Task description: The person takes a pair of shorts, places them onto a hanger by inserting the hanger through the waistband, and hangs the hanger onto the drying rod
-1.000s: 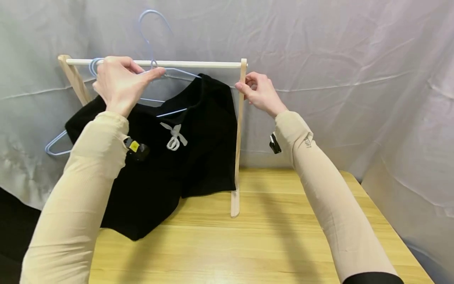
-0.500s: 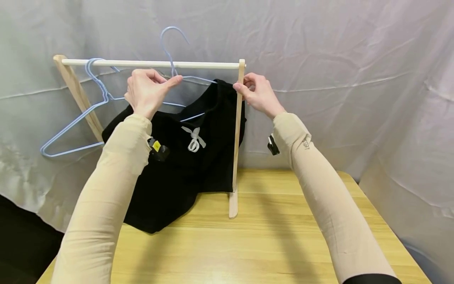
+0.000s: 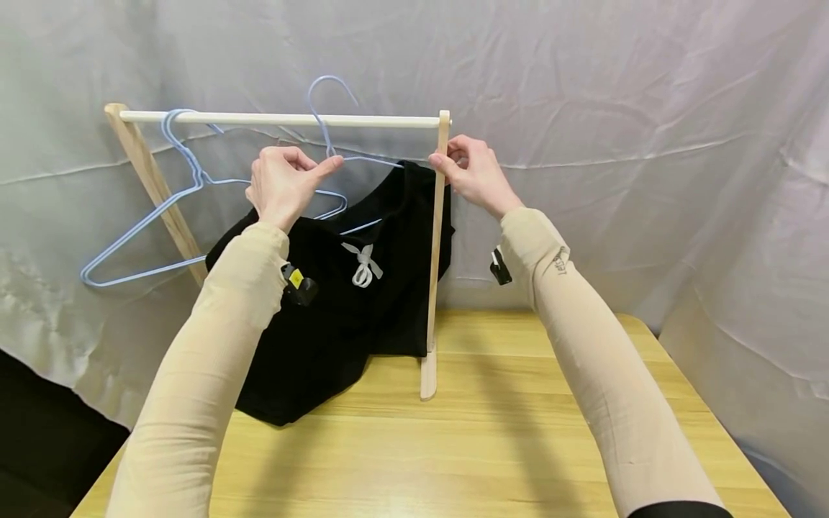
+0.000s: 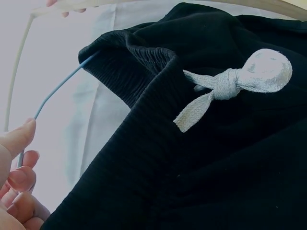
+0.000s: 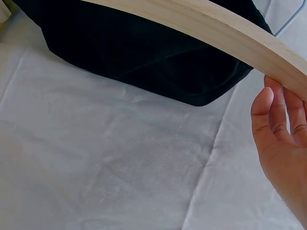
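My left hand [image 3: 283,185] pinches a light blue wire hanger [image 3: 369,160] just below its hook. Black shorts [image 3: 330,316] hang from it, with a white drawstring bow [image 3: 364,266] at the waistband. The hook's curve stands above the white rail [image 3: 259,119], its tip a little higher than the bar. My right hand [image 3: 476,173] holds the right wooden post [image 3: 436,266] of the clothes rack near its top, thumb at the front edge. In the left wrist view, the hanger's arm [image 4: 62,88] runs into the elastic waistband [image 4: 120,124].
Other blue hangers [image 3: 139,229] hang at the rail's left end, by the left post [image 3: 145,162]; their right part passes behind the shorts. The rack stands on a wood-grain table [image 3: 479,432]. A grey-white cloth [image 3: 583,86] covers the wall behind.
My left hand has moved right and down with the hanger and shorts, so the hook is lower, nearer the rail. More of the other hangers shows. My right hand has stayed at the post.
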Demonstrator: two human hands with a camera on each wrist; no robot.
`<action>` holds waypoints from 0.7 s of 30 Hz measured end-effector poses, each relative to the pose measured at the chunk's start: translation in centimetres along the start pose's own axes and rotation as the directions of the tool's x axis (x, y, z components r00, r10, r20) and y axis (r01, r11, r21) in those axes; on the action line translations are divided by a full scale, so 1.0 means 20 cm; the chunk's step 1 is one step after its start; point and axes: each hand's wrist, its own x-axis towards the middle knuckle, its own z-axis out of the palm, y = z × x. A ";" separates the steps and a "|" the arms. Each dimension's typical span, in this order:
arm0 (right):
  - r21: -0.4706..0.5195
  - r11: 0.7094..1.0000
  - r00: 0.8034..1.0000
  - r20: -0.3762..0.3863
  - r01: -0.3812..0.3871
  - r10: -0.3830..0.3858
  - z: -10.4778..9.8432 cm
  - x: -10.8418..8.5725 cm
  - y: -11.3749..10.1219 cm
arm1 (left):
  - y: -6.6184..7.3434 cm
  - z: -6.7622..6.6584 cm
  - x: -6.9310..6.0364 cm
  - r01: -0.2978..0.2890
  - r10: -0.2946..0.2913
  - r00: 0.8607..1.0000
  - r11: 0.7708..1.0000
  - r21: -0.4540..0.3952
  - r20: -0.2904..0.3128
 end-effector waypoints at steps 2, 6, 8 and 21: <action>0.001 1.000 1.000 -0.001 0.001 -0.001 0.00 0.00 0.00 | 0.00 0.01 0.00 0.000 0.000 1.000 1.000 -0.002 0.002; 0.003 1.000 1.000 0.001 0.001 -0.001 0.00 0.00 0.00 | -0.01 0.02 -0.01 0.011 -0.011 1.000 1.000 0.000 0.012; 0.002 1.000 1.000 0.001 -0.001 0.001 0.00 0.00 0.00 | -0.02 0.03 -0.01 0.011 -0.011 1.000 1.000 -0.001 0.016; 0.020 1.000 1.000 0.007 -0.020 0.020 0.00 0.00 0.00 | -0.07 0.07 -0.03 -0.001 0.002 0.999 1.000 -0.019 0.042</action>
